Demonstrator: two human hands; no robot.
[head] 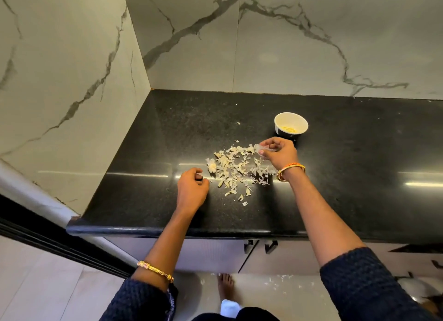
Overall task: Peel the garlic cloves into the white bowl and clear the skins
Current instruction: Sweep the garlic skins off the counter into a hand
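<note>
Nearest you were your dark sleeves and a bare foot on the pale floor, where a few scraps of skin had already landed. Above that ran the black counter, its front edge over the cabinet handles.

Your left hand sat on the counter with its fingers curled in; whether it held anything, you could not tell from here. Just right of it lay the pile of garlic skins, loose and spread wide, with strays toward the counter edge. Your right hand was at the pile's far right side, its fingertips pinching a small pale, translucent piece, probably skin or a scraper.

Beyond that hand stood the white bowl, with peeled garlic in its bottom. So the peeling looked mostly done; the clearing was left, counter and floor both. A few flecks lay farther back by the marble wall. Nothing blocked your sweep except the bowl itself, close behind the pile.
</note>
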